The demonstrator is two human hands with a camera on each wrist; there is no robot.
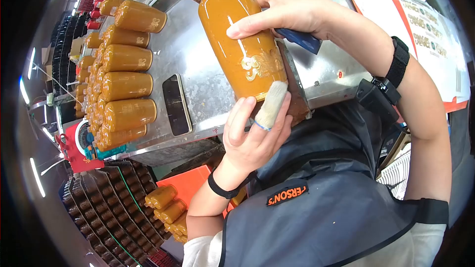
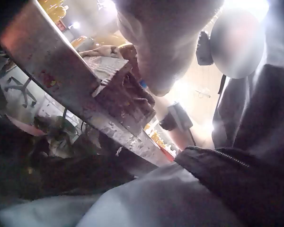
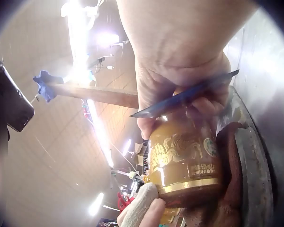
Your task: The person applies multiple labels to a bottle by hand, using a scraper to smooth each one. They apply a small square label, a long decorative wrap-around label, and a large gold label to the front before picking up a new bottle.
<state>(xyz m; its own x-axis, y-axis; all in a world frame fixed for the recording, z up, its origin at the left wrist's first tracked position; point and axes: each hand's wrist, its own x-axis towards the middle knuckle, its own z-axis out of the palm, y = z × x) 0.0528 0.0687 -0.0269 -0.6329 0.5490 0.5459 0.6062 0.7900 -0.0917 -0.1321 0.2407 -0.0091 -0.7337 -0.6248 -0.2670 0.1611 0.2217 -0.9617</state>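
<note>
A glossy amber bottle (image 1: 227,24) with a gold scroll design lies slanted before the body, neck away. My right hand (image 1: 292,12) grips its side, thumb across the front. A flat blue scraper-like piece (image 1: 302,40) is tucked in that same hand; the right wrist view shows its thin edge (image 3: 184,97) across the palm side. Fingers of my left hand (image 1: 257,146) reach up to the bottle's base, fairly straight. One wears a pale finger cot (image 1: 272,105) and overlaps the base corner. In the right wrist view this cot (image 3: 139,208) is beside the gold base band (image 3: 189,186).
Rows of similar amber bottles (image 1: 129,85) stand at the left of the metal table (image 1: 198,69). A phone (image 1: 176,104) lies near the table edge. Beside the bottle is a brown-covered rest (image 1: 297,86). Stacked dark trays (image 1: 106,207) are lower left; printed sheets (image 1: 425,29) lie right.
</note>
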